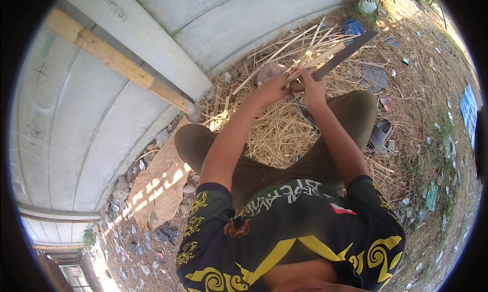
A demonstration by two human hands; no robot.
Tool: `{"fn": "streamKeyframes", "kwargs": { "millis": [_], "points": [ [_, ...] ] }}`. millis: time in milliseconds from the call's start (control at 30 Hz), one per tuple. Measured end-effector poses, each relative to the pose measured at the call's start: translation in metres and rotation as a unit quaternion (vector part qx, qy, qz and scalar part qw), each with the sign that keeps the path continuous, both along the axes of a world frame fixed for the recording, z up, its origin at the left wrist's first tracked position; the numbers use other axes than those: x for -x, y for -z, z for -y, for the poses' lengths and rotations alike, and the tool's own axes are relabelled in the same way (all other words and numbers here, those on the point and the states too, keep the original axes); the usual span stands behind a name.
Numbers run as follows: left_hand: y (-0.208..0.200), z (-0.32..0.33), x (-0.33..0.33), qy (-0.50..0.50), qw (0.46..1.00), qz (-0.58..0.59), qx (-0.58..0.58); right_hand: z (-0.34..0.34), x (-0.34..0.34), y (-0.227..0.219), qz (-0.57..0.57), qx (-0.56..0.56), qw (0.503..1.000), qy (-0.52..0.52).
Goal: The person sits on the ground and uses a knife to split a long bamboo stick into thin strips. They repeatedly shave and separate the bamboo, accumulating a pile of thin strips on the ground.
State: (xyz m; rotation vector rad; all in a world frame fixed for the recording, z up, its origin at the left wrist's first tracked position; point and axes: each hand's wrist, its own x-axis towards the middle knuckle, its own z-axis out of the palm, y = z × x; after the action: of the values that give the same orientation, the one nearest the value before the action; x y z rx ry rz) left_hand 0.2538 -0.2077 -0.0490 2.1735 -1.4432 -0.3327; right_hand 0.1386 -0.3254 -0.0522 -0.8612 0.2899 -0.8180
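Note:
My right hand (312, 88) is closed round the brown handle of a machete. Its long dark blade (348, 54) slants away to the upper right. Close beside it, my left hand (274, 88) grips a pale bamboo strip (328, 54), which runs nearly alongside the blade. Both hands are almost touching, out beyond my bent knees. Just past my left hand lies a rounded, pinkish-brown lump (269, 71); its kind is unclear. Long split bamboo strips (284, 48) lie on the ground beyond it. Thin bamboo shavings (277, 139) are heaped between my legs.
A grey concrete wall (244, 18) stands ahead and on the left, with a bamboo pole (117, 56) leaning near it. Brown cardboard (160, 190) lies at my left. Right of my knee are a dark sandal (378, 135), scattered litter and a blue sheet (468, 111).

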Motion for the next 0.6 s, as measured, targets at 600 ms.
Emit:
{"fn": "streamKeyframes", "kwargs": {
  "millis": [600],
  "points": [
    [-0.283, -0.103, 0.037, -0.187, 0.770, -0.110, 0.600, 0.014, 0.001, 0.013, -0.122, -0.343, 0.915, -0.171]
  ]
}}
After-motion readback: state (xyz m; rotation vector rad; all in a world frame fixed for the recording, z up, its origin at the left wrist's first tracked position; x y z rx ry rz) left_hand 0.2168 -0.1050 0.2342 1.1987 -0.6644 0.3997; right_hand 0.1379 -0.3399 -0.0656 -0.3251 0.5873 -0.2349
